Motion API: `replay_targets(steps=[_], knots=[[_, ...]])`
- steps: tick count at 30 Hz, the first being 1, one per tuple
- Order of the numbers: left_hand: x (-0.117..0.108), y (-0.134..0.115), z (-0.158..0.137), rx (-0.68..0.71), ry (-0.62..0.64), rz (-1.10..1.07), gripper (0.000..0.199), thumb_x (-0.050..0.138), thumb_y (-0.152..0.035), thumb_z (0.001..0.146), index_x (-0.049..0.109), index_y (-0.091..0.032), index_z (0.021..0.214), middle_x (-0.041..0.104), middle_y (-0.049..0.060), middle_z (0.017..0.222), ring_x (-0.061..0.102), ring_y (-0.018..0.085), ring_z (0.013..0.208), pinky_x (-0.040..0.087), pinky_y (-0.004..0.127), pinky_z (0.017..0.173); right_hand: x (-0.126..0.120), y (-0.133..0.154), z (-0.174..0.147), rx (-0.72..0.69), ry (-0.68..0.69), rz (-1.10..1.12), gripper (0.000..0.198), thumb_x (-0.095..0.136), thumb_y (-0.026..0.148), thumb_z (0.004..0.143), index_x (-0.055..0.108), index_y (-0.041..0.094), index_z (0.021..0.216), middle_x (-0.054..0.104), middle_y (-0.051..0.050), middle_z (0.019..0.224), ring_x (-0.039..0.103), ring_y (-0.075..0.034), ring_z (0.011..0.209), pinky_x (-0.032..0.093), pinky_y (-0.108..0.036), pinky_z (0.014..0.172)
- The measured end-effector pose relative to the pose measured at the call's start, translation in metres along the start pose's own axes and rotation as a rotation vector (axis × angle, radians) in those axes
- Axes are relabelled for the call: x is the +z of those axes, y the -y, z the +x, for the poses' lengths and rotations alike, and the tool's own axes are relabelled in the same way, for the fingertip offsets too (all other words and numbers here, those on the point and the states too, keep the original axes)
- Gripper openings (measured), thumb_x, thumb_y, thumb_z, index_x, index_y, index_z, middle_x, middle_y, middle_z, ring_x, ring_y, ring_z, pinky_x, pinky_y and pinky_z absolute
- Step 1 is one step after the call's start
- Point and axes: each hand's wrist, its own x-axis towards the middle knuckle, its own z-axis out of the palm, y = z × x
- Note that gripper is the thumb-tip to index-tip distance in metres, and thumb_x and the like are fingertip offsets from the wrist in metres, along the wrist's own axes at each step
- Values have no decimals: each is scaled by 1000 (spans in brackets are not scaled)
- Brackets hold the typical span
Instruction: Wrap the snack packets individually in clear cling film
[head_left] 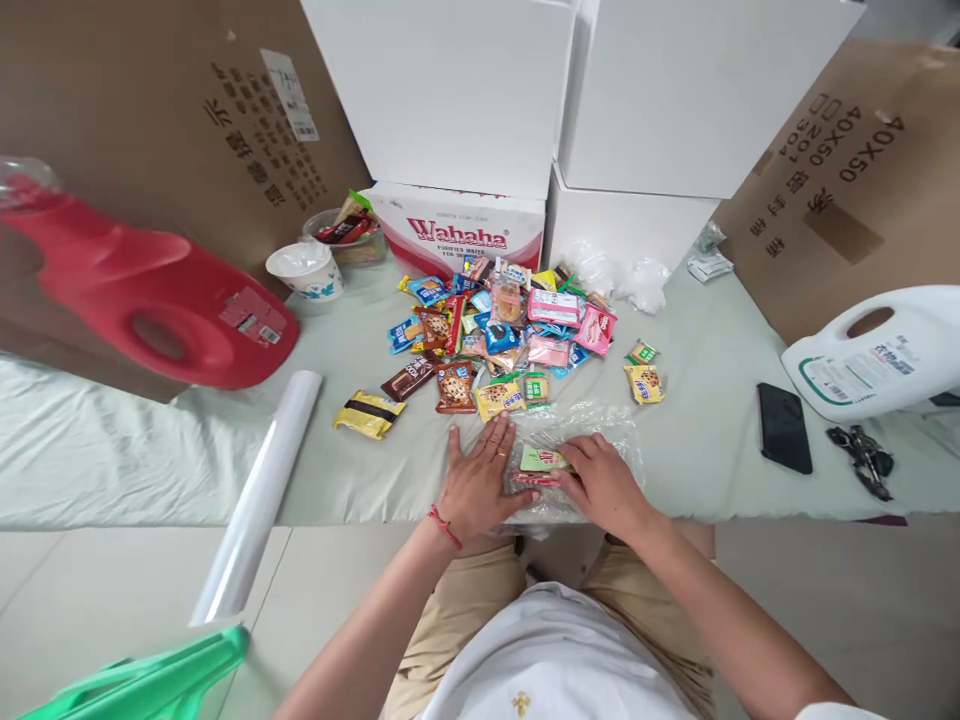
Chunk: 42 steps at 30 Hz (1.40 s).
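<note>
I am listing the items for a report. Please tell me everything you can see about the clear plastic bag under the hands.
The clear plastic bag is thin, crinkled and see-through. It lies flat on the pale table cover near the front edge, below the snack pile. Inside show a green packet and a red one beneath. The left hand presses its left side; the right hand rests on it.

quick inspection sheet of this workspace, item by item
surface: table under a pale cloth, wrinkled at left
job's things: clear plastic bag at the near edge with a few snack packets inside; loose snack pile behind it
clutter: red jug, white jug, film roll, paper cup, phone, keys
grippers: left hand flat on the bag; right hand on the packets, fingers curled
cables: nothing seen
surroundings: white boxes, cardboard cartons behind
</note>
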Motion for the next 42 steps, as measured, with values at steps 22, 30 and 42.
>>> replay_targets(steps=[22,30,42], knots=[[-10,-5,16,11,-450,-184,76,60,-45,92,29,-20,157,44,19,157,34,33,150,22,57,122,-41,-48,111,-107,154,71,10,65,17,89,73,19,93,72,-3,90,59,-20,90,37,-26,78],[-35,10,43,227,-267,-206,46,57,-20,85,57,-22,130,72,6,105,58,30,122,14,63,121,-48,-23,35,-308,114,-42,23,51,29,103,70,18,110,64,-6,95,57,-18,83,38,-26,69],[-14,23,-42,465,-18,-134,61,56,-60,92,54,-30,146,64,10,106,57,30,110,39,47,95,25,-39,-79,-342,-28,41,62,66,37,94,46,27,153,55,-13,146,48,-32,136,35,-62,116]])
